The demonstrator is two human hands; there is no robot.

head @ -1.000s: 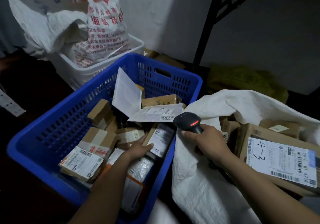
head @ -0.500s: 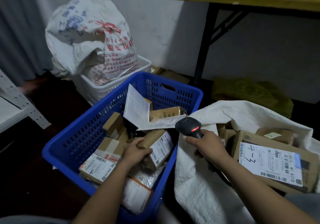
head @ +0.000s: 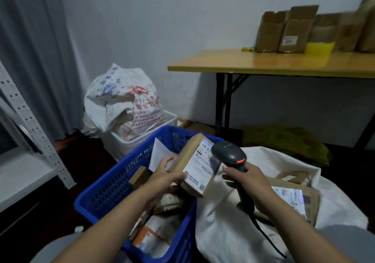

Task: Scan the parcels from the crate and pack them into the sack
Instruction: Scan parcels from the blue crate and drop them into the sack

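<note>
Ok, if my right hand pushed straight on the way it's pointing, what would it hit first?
Probably the cardboard parcel in the left hand: the right hand aims the barcode scanner at its label, though the gap between them is unclear.

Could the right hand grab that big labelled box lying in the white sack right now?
Probably not yet. The box lies on top in the open sack, close by, so the way looks free, but the right hand is gripping the scanner.

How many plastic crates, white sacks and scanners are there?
Plastic crates: 2, the blue crate and the white crate
White sacks: 2, the printed sack and the plain sack
Scanner: 1
Total: 5
</note>
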